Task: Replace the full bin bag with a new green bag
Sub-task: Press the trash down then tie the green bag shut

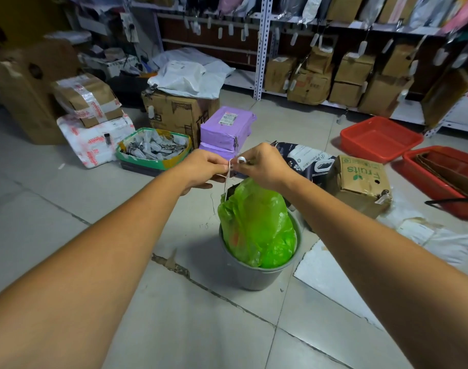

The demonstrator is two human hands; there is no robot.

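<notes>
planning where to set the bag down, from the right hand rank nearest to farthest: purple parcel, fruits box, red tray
From the right hand, in the head view:
1. purple parcel, just behind the hand, slightly left.
2. fruits box, on the floor to the right.
3. red tray, farther right, by the shelves.

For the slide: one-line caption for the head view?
Both hands, left and right, work a white drawstring above the full green bag in its grey bin.

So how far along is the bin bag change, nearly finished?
Not nearly. The full green bag looks gathered at the top but it sits in the grey bin. In hand: the left hand and right hand are working its white drawstring above it, apparently tying it. Left: lift the bag out and line the bin with a new one; no fresh bag is visible.
</notes>
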